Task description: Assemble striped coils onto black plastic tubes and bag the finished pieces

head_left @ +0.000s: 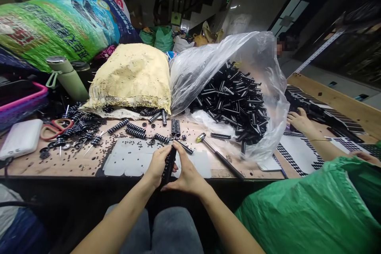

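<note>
black bar [170,164] | between left grip [157,164] and right grip [190,172] | touching both

The held piece [170,163] is black, perhaps dotted paler; the rollers [174,127] banded black and white; the sack [131,73] pale yellow.

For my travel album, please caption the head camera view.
Left hand and right hand hold a slim black bar near a clear plastic bag of glossy black pieces.
</note>
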`<act>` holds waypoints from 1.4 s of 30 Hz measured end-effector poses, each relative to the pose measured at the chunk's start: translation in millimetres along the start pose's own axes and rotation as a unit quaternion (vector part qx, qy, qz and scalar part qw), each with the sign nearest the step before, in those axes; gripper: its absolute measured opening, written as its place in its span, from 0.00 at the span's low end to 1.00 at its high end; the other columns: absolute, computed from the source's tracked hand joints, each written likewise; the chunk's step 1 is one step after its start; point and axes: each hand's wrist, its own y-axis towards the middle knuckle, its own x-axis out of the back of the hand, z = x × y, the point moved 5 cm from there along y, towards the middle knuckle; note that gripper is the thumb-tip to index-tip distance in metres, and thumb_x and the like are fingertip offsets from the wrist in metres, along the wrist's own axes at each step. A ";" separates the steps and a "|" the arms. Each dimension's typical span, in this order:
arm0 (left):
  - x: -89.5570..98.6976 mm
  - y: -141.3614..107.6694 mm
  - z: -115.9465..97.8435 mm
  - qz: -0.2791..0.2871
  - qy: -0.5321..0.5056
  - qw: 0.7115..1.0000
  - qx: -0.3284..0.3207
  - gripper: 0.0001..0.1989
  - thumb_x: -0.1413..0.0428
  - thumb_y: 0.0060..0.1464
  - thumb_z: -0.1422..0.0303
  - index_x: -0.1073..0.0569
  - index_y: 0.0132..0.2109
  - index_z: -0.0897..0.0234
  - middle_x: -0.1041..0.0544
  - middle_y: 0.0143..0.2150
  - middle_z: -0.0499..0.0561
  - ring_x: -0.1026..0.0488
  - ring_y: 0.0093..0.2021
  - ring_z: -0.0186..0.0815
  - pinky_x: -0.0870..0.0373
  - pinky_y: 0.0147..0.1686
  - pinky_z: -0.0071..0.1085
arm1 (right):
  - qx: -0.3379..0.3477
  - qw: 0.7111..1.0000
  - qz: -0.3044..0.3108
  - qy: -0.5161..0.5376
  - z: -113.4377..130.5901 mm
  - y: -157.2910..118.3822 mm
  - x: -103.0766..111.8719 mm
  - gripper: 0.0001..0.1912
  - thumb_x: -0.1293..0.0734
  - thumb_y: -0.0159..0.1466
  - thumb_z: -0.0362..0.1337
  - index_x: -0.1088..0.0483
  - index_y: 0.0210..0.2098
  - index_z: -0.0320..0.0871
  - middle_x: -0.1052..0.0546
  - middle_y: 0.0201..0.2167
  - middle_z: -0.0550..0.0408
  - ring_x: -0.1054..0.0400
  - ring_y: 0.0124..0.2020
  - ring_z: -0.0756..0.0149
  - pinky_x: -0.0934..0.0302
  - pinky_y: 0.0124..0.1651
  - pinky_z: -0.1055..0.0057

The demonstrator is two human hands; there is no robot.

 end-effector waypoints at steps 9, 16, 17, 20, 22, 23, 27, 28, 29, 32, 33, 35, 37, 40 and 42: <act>1.9 7.7 10.3 0.014 0.183 0.979 -0.083 0.17 0.50 0.49 0.61 0.30 0.44 0.66 0.29 0.34 0.53 0.30 0.29 0.34 0.30 0.29 0.32 | -0.056 0.993 -0.107 0.001 -27.0 -7.6 -11.8 0.51 0.28 0.39 0.34 0.57 0.57 0.40 0.46 0.55 0.43 0.50 0.57 0.56 0.50 0.58 0.59; 1.2 9.5 30.6 0.046 0.620 0.709 -0.332 0.20 0.54 0.52 0.76 0.37 0.53 0.68 0.32 0.39 0.58 0.33 0.40 0.38 0.33 0.40 0.37 | -0.118 0.969 -0.137 -0.166 -61.6 -28.3 -0.6 0.39 0.35 0.51 0.37 0.56 0.58 0.38 0.44 0.55 0.40 0.51 0.58 0.54 0.49 0.56 0.55; 2.8 10.5 32.1 0.070 0.645 0.680 -0.343 0.19 0.55 0.53 0.77 0.37 0.53 0.67 0.31 0.39 0.57 0.33 0.39 0.37 0.33 0.39 0.35 | -0.152 0.955 -0.140 -0.211 -70.6 -34.8 12.7 0.38 0.34 0.52 0.40 0.55 0.57 0.38 0.44 0.55 0.39 0.51 0.57 0.52 0.49 0.55 0.54; 9.4 9.4 29.2 0.110 0.701 0.594 -0.379 0.21 0.58 0.51 0.81 0.36 0.52 0.66 0.30 0.40 0.57 0.33 0.39 0.36 0.34 0.38 0.33 | -0.302 0.865 -0.160 -0.367 -100.7 -58.4 65.5 0.24 0.39 0.57 0.42 0.43 0.50 0.36 0.38 0.50 0.34 0.46 0.53 0.45 0.48 0.49 0.49; 12.7 6.5 25.0 0.093 0.732 0.548 -0.394 0.23 0.59 0.50 0.83 0.36 0.52 0.65 0.29 0.41 0.57 0.33 0.39 0.37 0.35 0.37 0.35 | -0.351 0.832 -0.137 -0.408 -113.2 -68.3 90.2 0.13 0.42 0.60 0.39 0.37 0.41 0.36 0.33 0.42 0.35 0.41 0.47 0.46 0.47 0.45 0.52; 13.4 4.8 23.5 0.081 0.743 0.532 -0.398 0.23 0.59 0.49 0.84 0.36 0.51 0.65 0.29 0.41 0.57 0.33 0.39 0.38 0.36 0.37 0.36 | -0.358 0.830 -0.124 -0.409 -115.1 -71.0 96.4 0.11 0.43 0.60 0.38 0.36 0.37 0.37 0.31 0.38 0.37 0.39 0.44 0.48 0.45 0.43 0.54; 11.8 -0.7 22.6 0.061 0.763 0.504 -0.400 0.23 0.57 0.50 0.83 0.37 0.52 0.65 0.29 0.42 0.56 0.33 0.39 0.38 0.40 0.38 0.37 | -0.339 0.869 -0.090 -0.349 -92.2 -80.6 84.9 0.13 0.49 0.64 0.42 0.38 0.33 0.42 0.29 0.28 0.50 0.33 0.30 0.61 0.43 0.32 0.69; 11.5 -1.2 22.9 0.060 0.766 0.500 -0.400 0.22 0.57 0.50 0.82 0.37 0.52 0.65 0.29 0.43 0.56 0.33 0.40 0.38 0.40 0.39 0.38 | -0.331 0.884 -0.092 -0.317 -81.7 -85.1 76.0 0.15 0.52 0.65 0.43 0.39 0.33 0.43 0.29 0.25 0.53 0.33 0.27 0.63 0.43 0.29 0.71; 11.5 -1.4 23.0 0.059 0.769 0.496 -0.399 0.22 0.57 0.51 0.82 0.37 0.53 0.65 0.29 0.43 0.56 0.34 0.40 0.38 0.41 0.41 0.39 | -0.321 0.898 -0.097 -0.283 -70.7 -90.1 66.5 0.17 0.54 0.66 0.43 0.40 0.34 0.44 0.29 0.24 0.54 0.33 0.25 0.64 0.44 0.28 0.72; 11.5 -1.2 24.5 0.055 0.778 0.484 -0.397 0.21 0.58 0.53 0.81 0.38 0.53 0.66 0.29 0.43 0.56 0.34 0.42 0.39 0.43 0.45 0.41 | -0.319 0.914 -0.088 -0.234 -45.7 -104.4 41.5 0.19 0.56 0.65 0.44 0.40 0.34 0.44 0.28 0.23 0.53 0.32 0.24 0.63 0.46 0.25 0.72; 10.9 -1.0 26.2 0.053 0.781 0.481 -0.394 0.21 0.58 0.53 0.81 0.38 0.53 0.66 0.28 0.44 0.56 0.34 0.43 0.39 0.43 0.46 0.41 | -0.329 0.912 -0.070 -0.235 -40.8 -107.1 35.7 0.19 0.56 0.65 0.45 0.40 0.33 0.44 0.28 0.22 0.53 0.32 0.23 0.62 0.47 0.24 0.72; 7.6 -1.1 31.9 0.044 0.787 0.477 -0.388 0.20 0.60 0.54 0.80 0.38 0.53 0.68 0.29 0.46 0.57 0.35 0.47 0.39 0.45 0.49 0.42 | -0.342 0.910 -0.050 -0.228 -31.7 -107.0 30.9 0.19 0.55 0.65 0.46 0.40 0.31 0.45 0.29 0.20 0.54 0.33 0.21 0.61 0.48 0.22 0.71; 1.7 -2.1 40.8 0.037 0.786 0.481 -0.385 0.19 0.59 0.56 0.74 0.40 0.55 0.71 0.33 0.51 0.59 0.39 0.53 0.42 0.49 0.53 0.42 | -0.328 0.922 -0.081 -0.189 -19.2 -100.1 32.4 0.19 0.56 0.65 0.46 0.40 0.32 0.45 0.30 0.19 0.55 0.34 0.20 0.63 0.48 0.23 0.72; -6.1 -3.8 56.3 0.039 0.779 0.496 -0.382 0.29 0.58 0.56 0.59 0.47 0.58 0.78 0.44 0.59 0.65 0.52 0.61 0.46 0.55 0.57 0.44 | -0.272 0.944 -0.129 -0.132 2.1 -85.1 28.1 0.19 0.56 0.65 0.46 0.40 0.36 0.44 0.30 0.20 0.56 0.35 0.20 0.66 0.46 0.24 0.73; -7.7 -4.0 64.2 0.046 0.776 0.501 -0.380 0.33 0.58 0.55 0.57 0.50 0.59 0.80 0.47 0.60 0.67 0.55 0.62 0.47 0.55 0.57 0.44 | -0.251 0.953 -0.087 -0.144 9.6 -77.0 13.0 0.20 0.56 0.65 0.46 0.40 0.37 0.43 0.29 0.22 0.54 0.34 0.21 0.65 0.47 0.24 0.73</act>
